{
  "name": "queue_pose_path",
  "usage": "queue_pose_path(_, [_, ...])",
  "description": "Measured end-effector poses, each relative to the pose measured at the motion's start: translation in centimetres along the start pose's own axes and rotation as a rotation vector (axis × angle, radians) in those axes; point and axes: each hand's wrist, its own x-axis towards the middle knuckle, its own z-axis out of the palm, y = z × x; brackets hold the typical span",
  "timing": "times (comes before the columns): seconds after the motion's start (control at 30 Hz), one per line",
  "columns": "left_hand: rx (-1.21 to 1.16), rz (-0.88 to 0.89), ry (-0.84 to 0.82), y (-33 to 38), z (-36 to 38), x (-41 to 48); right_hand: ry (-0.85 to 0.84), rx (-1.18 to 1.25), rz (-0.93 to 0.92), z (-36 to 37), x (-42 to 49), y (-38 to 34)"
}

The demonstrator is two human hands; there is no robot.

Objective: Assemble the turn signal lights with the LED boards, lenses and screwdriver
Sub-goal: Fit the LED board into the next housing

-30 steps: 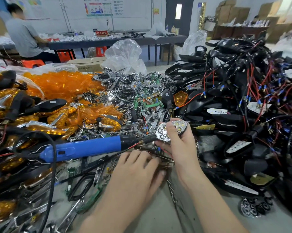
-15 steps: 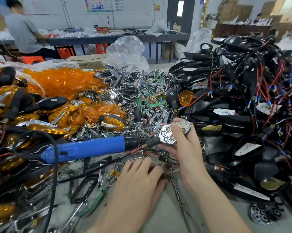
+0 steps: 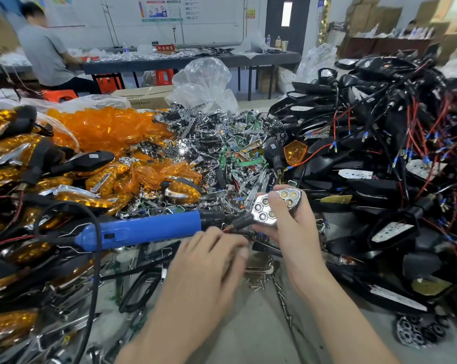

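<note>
**Two hands, one light, heaps on every side**

Far back on the left, a person (image 3: 46, 56) in a grey shirt sat at another bench. Nearer us on that side we saw a heap of amber lights (image 3: 9, 164) with black stems poking through. Just behind it was a mound of loose orange lenses (image 3: 109, 127).

A blue screwdriver (image 3: 143, 228) lay on its side along the front of the heap, pointing right. Its black cord (image 3: 94, 258) looped down toward us.

Just below the screwdriver's nose our left hand (image 3: 211, 261) rested palm down on the table (image 3: 248, 334). Its fingers were close together and bent onto small parts. It was blurred, so we could not tell whether it pinched anything.

Behind it, in the middle, chrome parts (image 3: 185, 148) and green boards (image 3: 248, 161) lay jumbled together, with a clear bag (image 3: 203, 82) beyond them.

Our right hand (image 3: 295, 232) gripped one chrome light (image 3: 272, 206) above the front of that jumble. The thumb lay across its face and the fingers curled underneath. The light was tilted face up, with hexagonal cells at its left end and round LEDs at its right. The screwdriver's black nose met its lower left end.

Loose screws (image 3: 282, 306) were scattered on the table between our forearms.

On the right rose a large pile of black housings (image 3: 366, 185) tangled in red and black wires (image 3: 416, 122).
</note>
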Motion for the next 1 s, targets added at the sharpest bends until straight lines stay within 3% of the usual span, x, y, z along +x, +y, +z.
queue_pose_path(0.17, [-0.176,-0.263,0.126,-3.7,-2.3,5.9,0.005,-0.002,0.009,0.1,0.2,0.1])
queue_pose_path(0.27, [-0.161,-0.429,0.031,-7.3,-2.8,11.1,-0.004,-0.006,0.012,0.0,0.3,0.0])
queue_pose_path(0.33, [-0.028,-0.475,-0.111,-9.3,-2.6,14.2,-0.003,0.000,0.020,0.0,0.2,0.0])
queue_pose_path(0.53, [0.237,-0.519,-0.439,-12.7,-1.5,17.8,-0.034,0.012,0.011,-0.2,0.2,0.0])
queue_pose_path(0.7, [0.205,-0.476,-0.605,-13.0,-1.6,18.5,-0.042,0.003,0.002,-0.1,0.6,0.2])
queue_pose_path(0.83, [0.172,-0.379,-0.667,-12.5,-2.8,17.7,-0.035,0.037,0.029,-0.2,0.7,0.5])
queue_pose_path(1.0, [0.078,-0.398,-0.661,-10.9,-4.7,15.9,-0.046,0.045,0.029,-0.1,0.6,0.4])
